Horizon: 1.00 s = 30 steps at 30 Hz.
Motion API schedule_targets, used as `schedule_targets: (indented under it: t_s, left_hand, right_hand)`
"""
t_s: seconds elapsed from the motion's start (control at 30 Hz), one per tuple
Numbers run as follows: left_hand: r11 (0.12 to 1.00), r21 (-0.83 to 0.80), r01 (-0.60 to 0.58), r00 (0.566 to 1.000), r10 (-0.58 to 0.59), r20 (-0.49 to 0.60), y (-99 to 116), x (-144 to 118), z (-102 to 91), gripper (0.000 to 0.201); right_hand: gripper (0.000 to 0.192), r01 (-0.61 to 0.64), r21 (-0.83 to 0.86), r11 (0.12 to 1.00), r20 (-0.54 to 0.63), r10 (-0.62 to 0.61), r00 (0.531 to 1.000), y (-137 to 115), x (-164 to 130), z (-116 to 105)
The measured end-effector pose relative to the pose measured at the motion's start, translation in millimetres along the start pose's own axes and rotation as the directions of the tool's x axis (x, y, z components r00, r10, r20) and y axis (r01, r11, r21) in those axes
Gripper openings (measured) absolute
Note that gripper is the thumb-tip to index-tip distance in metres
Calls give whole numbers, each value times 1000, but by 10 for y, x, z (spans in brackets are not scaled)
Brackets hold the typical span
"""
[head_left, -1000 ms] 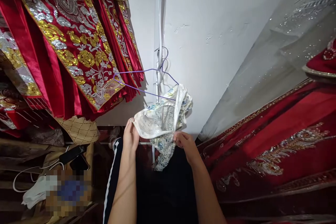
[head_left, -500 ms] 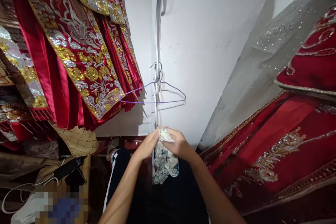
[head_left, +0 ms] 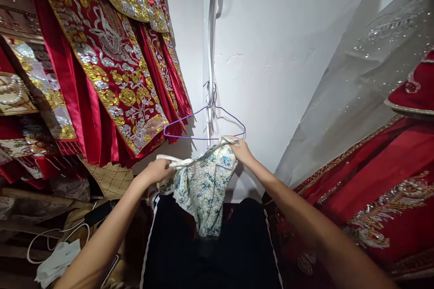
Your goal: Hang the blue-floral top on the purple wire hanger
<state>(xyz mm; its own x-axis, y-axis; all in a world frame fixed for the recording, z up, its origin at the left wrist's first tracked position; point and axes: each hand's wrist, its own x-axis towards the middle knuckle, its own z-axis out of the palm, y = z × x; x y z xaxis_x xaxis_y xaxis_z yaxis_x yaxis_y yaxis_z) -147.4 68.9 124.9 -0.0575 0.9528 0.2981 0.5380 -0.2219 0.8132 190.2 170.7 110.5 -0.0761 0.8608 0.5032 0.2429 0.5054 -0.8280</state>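
Head view, one frame. Both hands raised in front of the white wall (head_left: 288, 54), each closed on the same piece: a floral garment (head_left: 203, 180), pale cloth with blue and green print.

Left hand (head_left: 158, 170): fingers curled shut around the garment's left top edge, where a white band of cloth is bunched. Grip closed, cloth inside it.

Right hand (head_left: 241, 149): fingers pinched shut on the garment's right top corner, higher than the left hand. This corner sits touching or just under the right end of the purple wire hanger (head_left: 203, 124); cannot tell whether the cloth is over the wire.

Position of garment relative to grip: top edge stretched between the two hands, sloping up toward the right; the body of the cloth hangs below and between them, in front of the person's black trousers (head_left: 210, 253) with a white side stripe.

Counts:
- hands: 2, both the person's own
- floral garment: 1
- wire hanger: 1, hooked on the white strip (head_left: 212, 31) that runs down the wall corner
- red embroidered robes (head_left: 111, 67), gold and silver patterning: several overlapping at left, exact count not readable
- red embroidered cloth (head_left: 373, 180) at right: at least 1
- grey sequinned fabric (head_left: 366, 67): 1, upper right
- white cable (head_left: 50, 239): 1, lower left
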Motion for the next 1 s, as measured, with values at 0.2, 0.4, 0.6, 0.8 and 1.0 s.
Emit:
schedule_targets:
  t_s: [0.2,0.4,0.6,0.8,1.0]
  left_hand:
    - [913,286,-292,956,287,63,516,248,-237,21]
    - [757,374,-535,843,453,289,950,194,-504,23]
    - [761,383,-523,850,431,303,920,87,-693,18]
    - [771,404,-493,857,509,75,1070,386,-576,18]
    - [771,410,-488,865,488,111,1025,898,-171,44]
  right_hand:
    - [25,81,-148,986,14,-79,997,-184,-142,-562]
    - [28,163,-284,945,89,-143,986,-357,-152,-758]
    - [27,212,-336,918,94,-192,977,-341,-153,-685]
    - [25,180,-278,944,153,-141,978,-462,-271,-438]
    - [30,142,-297,944,170,-94,981,-589,-445,-255]
